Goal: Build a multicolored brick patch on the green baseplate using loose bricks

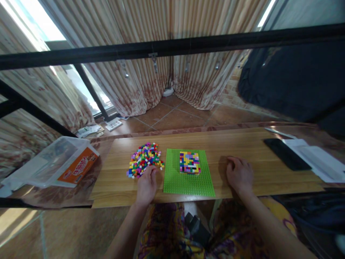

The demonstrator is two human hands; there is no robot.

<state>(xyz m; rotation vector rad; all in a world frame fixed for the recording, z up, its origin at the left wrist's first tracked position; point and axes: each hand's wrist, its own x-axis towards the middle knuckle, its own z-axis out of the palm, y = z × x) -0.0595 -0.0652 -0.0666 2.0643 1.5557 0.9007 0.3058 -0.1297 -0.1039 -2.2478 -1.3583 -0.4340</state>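
Observation:
My left hand [147, 186] rests at the near edge of a pile of small toy bricks [144, 158] in many colours. Its fingers are curled together, and whether a brick is between them is hidden. To the right of that hand lies a bright green baseplate [172, 183]. A block built of tightly packed multicoloured bricks [190, 162] stands on the plate, right of its middle line and toward the back. Beyond the plate's right side, my right hand [240, 175] lies on the wooden board with fingers curled in and nothing visible in them.
The wooden board [215, 138] carries everything. A clear plastic tub [64, 151] with an orange label stands left of it. At the right lie a black flat object [287, 154] and a white open box [320, 162]. A dark metal bar [172, 48] crosses behind.

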